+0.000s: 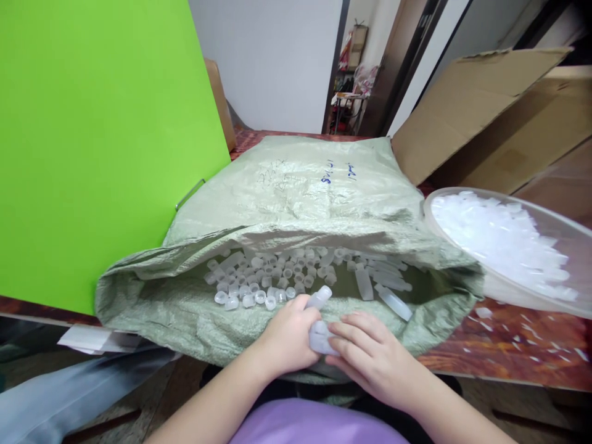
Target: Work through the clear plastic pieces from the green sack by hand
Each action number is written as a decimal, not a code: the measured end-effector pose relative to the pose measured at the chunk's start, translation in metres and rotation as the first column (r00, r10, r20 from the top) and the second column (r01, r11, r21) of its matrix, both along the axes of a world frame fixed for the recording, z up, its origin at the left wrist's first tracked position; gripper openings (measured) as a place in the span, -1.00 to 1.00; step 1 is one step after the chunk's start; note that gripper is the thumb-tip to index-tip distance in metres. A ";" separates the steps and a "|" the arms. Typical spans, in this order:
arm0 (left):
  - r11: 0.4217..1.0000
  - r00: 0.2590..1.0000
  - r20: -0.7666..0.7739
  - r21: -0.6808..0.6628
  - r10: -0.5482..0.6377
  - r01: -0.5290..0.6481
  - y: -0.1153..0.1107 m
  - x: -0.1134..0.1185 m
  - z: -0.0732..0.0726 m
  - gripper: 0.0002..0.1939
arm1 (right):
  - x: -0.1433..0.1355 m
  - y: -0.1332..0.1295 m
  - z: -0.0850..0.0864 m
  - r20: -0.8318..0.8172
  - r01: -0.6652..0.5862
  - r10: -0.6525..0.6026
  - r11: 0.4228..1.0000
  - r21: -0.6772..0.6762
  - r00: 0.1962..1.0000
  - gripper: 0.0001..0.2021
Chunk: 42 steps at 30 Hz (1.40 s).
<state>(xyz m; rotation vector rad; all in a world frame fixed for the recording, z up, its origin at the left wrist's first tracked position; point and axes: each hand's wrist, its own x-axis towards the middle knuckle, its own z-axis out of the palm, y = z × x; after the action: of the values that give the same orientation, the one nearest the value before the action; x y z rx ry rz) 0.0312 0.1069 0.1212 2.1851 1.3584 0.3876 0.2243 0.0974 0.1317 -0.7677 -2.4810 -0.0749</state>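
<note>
A small translucent plastic bottle (319, 298) pokes up out of my left hand (293, 333), whose fingers are closed around it. Just below, between both hands, is a second translucent plastic piece (319, 337) that looks like another bottle's body. My right hand (370, 348) curls its fingers over the right end of that piece, and its far end is hidden. Beyond my hands gapes a pale green woven sack (296, 197). Inside its mouth lie many short translucent caps (271, 302) on the left and several small bottles (393, 302) on the right.
A clear plastic tub (494, 277) heaped with white translucent pieces (490, 228) stands on the right. Behind it is an open cardboard box (481, 105). A bright green board (92, 135) rises at the left. White scraps (536, 342) dot the reddish tabletop (481, 351).
</note>
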 end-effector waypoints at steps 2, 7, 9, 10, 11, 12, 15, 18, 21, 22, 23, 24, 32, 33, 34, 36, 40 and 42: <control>1.000 1.000 -0.004 0.004 -0.003 0.003 0.000 0.000 0.000 -0.83 | 0.000 0.001 0.000 0.013 0.046 -0.045 0.997 -0.060 0.999 -0.68; 1.000 1.000 0.001 -0.013 0.016 -0.016 0.001 0.001 0.000 -0.84 | -0.001 0.002 -0.003 0.023 -0.030 0.031 0.998 -0.058 0.999 -0.73; 1.000 1.000 -0.012 -0.009 0.021 -0.021 0.001 0.001 0.000 -0.82 | 0.000 0.002 -0.004 -0.004 0.005 -0.006 0.994 -0.112 1.000 -0.77; 1.000 1.000 -0.009 -0.008 0.023 -0.024 0.001 0.002 0.000 -0.81 | 0.000 0.002 -0.004 -0.017 0.027 -0.029 0.991 -0.132 0.999 -0.68; 1.000 1.000 0.000 -0.009 0.026 -0.026 0.001 0.002 0.000 -0.82 | 0.000 0.002 -0.005 -0.025 0.029 -0.032 0.991 -0.132 0.999 -0.62; 1.000 1.000 0.011 -0.012 0.028 -0.028 0.001 0.002 0.000 -0.83 | 0.001 0.002 -0.004 -0.031 0.015 -0.018 0.994 -0.111 0.999 -0.62; 0.999 0.999 0.015 -0.012 0.032 -0.032 0.001 0.003 0.001 -0.85 | 0.001 0.002 -0.002 -0.024 -0.050 0.048 0.995 -0.086 0.999 -0.76; 0.999 0.999 -0.003 0.007 0.045 -0.045 0.001 0.003 0.000 -0.83 | -0.002 -0.001 -0.002 -0.024 -0.003 -0.001 0.986 -0.165 1.000 -0.81; 0.999 0.999 -0.005 0.025 0.044 -0.044 0.000 0.002 -0.003 -0.80 | -0.007 -0.005 -0.006 -0.029 0.057 -0.065 0.975 -0.213 0.997 -0.81; 0.999 0.999 -0.005 0.029 0.039 -0.039 0.000 0.002 -0.004 -0.80 | -0.009 -0.006 -0.008 -0.034 0.073 -0.082 0.972 -0.222 0.996 -0.82; 0.999 0.999 -0.006 0.032 0.035 -0.035 0.000 0.002 -0.004 -0.81 | -0.011 -0.008 -0.011 -0.038 0.088 -0.100 0.968 -0.233 0.994 -0.82; 0.999 0.999 -0.008 0.035 0.034 -0.034 0.000 0.002 -0.005 -0.82 | -0.012 -0.009 -0.013 -0.040 0.102 -0.116 0.964 -0.247 0.992 -0.83; 0.998 0.999 -0.021 0.040 0.048 -0.048 -0.003 0.003 -0.004 -0.82 | -0.007 -0.006 -0.002 -0.101 0.059 -0.140 0.821 -0.567 0.985 -0.81; 0.998 0.998 -0.018 0.044 0.052 -0.051 -0.003 0.003 -0.004 -0.84 | -0.007 -0.004 0.002 -0.122 0.055 -0.164 0.785 -0.617 0.979 -0.79; 0.997 0.998 -0.012 0.051 0.054 -0.054 -0.004 0.004 -0.005 -0.87 | -0.008 -0.002 0.006 -0.131 0.074 -0.210 0.753 -0.653 0.969 -0.78; 0.996 0.998 -0.002 0.066 0.056 -0.056 -0.005 0.004 -0.006 -0.92 | -0.014 0.002 0.013 -0.094 0.184 -0.337 0.703 -0.687 0.937 -0.79; 0.997 0.998 0.026 0.055 0.048 -0.050 -0.006 0.004 -0.005 -0.91 | -0.033 0.009 0.020 0.085 0.355 -0.410 0.646 -0.676 0.908 -0.86; 0.998 0.998 0.051 0.047 0.036 -0.038 -0.005 0.003 -0.003 -0.89 | -0.040 0.010 0.019 0.109 0.351 -0.382 0.651 -0.673 0.918 -0.87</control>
<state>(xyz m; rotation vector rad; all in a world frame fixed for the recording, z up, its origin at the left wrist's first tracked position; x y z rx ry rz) 0.0343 0.1016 0.1182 2.1770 1.3772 0.4904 0.1843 0.1069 0.1503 -1.5570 -2.2437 0.7552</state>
